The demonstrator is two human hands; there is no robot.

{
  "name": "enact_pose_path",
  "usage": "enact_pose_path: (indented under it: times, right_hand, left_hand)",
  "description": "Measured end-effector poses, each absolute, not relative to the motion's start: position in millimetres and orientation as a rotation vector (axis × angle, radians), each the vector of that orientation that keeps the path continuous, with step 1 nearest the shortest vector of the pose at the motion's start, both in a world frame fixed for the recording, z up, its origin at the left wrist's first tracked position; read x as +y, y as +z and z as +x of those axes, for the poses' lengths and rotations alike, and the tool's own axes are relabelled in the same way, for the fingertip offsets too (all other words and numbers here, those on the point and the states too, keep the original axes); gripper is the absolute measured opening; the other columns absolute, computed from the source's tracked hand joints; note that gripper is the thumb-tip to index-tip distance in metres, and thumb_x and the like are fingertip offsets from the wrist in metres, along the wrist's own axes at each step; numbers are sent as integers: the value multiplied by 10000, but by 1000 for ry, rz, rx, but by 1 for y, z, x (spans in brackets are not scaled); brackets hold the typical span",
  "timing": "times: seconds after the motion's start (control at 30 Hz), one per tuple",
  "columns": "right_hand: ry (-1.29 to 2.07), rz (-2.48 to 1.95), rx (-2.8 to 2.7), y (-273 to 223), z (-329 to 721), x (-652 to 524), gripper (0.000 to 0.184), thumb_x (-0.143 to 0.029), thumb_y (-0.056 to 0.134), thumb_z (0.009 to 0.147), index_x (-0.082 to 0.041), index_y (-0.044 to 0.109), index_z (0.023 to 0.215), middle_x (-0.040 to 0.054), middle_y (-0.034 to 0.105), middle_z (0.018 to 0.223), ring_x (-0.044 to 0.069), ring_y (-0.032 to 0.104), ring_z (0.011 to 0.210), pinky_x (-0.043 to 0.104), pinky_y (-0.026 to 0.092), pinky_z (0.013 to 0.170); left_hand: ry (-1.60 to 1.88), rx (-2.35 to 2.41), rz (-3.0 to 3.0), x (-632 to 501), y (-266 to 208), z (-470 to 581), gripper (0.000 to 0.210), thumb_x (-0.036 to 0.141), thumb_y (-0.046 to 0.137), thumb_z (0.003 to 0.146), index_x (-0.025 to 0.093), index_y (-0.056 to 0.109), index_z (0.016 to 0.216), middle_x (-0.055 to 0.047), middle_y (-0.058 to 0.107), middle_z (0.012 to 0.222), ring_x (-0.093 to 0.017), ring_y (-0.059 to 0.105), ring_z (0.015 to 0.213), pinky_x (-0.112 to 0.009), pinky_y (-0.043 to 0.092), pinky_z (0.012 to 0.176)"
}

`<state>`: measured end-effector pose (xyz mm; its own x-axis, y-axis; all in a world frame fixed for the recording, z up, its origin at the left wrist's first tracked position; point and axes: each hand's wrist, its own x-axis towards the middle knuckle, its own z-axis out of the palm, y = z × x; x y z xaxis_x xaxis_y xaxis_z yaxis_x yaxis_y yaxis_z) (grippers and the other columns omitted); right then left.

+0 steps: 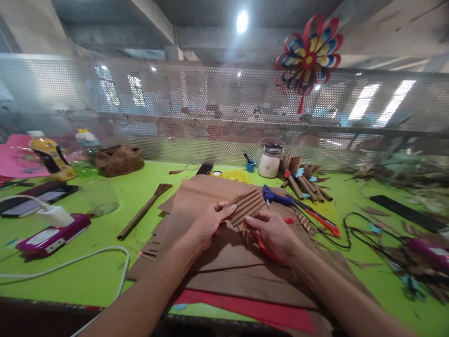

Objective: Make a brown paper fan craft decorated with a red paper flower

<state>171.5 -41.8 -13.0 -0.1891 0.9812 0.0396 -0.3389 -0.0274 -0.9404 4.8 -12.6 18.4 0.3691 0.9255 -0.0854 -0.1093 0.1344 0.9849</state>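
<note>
Between my two hands, a small striped piece of brown cardboard (247,205) is held up over stacked brown paper sheets (203,191). My left hand (212,222) pinches its left edge, thumb on top. At its lower right corner, the fingers of my right hand (268,229) are closed on the edge. A red curved handle (268,249) shows under my right palm; whether it is held or just lies there is hidden. Just beyond my right hand lies a blue glue gun (278,196), close to an orange-red cutter (322,222).
A rolled brown paper stick (143,213) lies left of the sheets, with more rolled sticks (305,180) at back right. A lidded jar (270,161) stands at the back. Purple power strip (54,234), white cable (105,250) and clear plastic cup (101,199) are at left; black cords (351,229) at right.
</note>
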Motion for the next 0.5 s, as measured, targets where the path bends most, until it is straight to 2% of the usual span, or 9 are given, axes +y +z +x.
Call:
enact_pose_path:
  times: [0.13,0.3,0.4,0.5]
  right_hand:
    - [1443,-876,-1122,-14,172,-40,243,-351,718,664,-123,657,722,36,622,660,98,510,556,226,385,527]
    - [1270,-988,-1257,-11,176,-37,237,-373,670,699,-138,663,728,8,584,603,89,456,523,224,344,520]
    - [1030,-1157,-1437,-4,184,-35,263,-409,617,724,-153,637,664,-6,556,558,109,454,514,241,332,519]
    - [646,-1434,-1851,7,202,-34,258,-391,551,760,-170,644,662,21,608,628,159,524,603,265,347,565]
  left_hand:
    - [912,812,1185,-12,17,6,306,420,636,684,124,596,749,31,492,583,-11,293,393,-169,126,347]
    - [951,849,1209,-11,16,7,291,406,622,700,118,608,741,27,499,582,-7,258,369,-181,124,334]
    - [993,880,1176,-10,15,6,290,390,641,685,118,628,785,22,518,587,-7,255,370,-186,110,338]
    - [1023,885,1118,-7,12,4,291,376,667,665,117,634,795,19,532,591,-6,264,373,-186,106,343]
